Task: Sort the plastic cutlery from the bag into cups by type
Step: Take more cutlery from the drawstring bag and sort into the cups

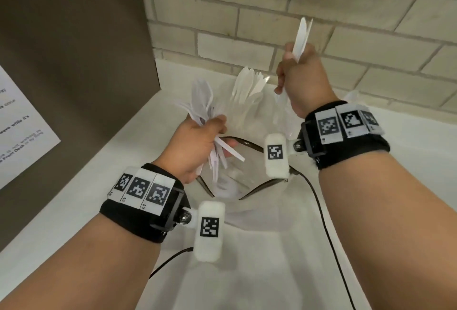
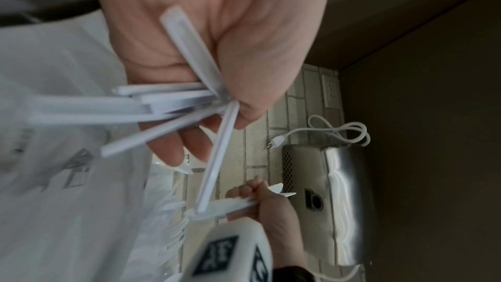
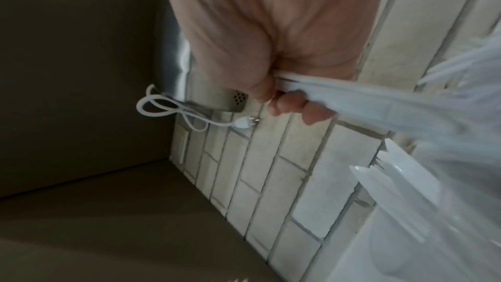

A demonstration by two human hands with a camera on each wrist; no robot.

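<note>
My left hand (image 1: 195, 143) grips a fanned bundle of white plastic cutlery (image 1: 204, 106) by the handles, over the open mouth of the clear bag (image 1: 249, 145). In the left wrist view the handles (image 2: 162, 104) splay out of my fist (image 2: 230, 55). My right hand (image 1: 300, 79) is raised toward the wall and holds a few white knives (image 1: 302, 37), blades up. Their handles (image 3: 379, 104) stick out under my fingers (image 3: 287, 104). A clear cup of upright knives (image 1: 247, 89) stands behind the bag, between my hands. More cutlery lies inside the bag.
A white counter (image 1: 408, 141) runs to a tiled wall (image 1: 247, 12), with a brown panel (image 1: 74, 37) and a printed notice (image 1: 22, 124) on the left. A steel appliance (image 2: 339, 201) with a loose white cord (image 2: 339, 132) sits farther off.
</note>
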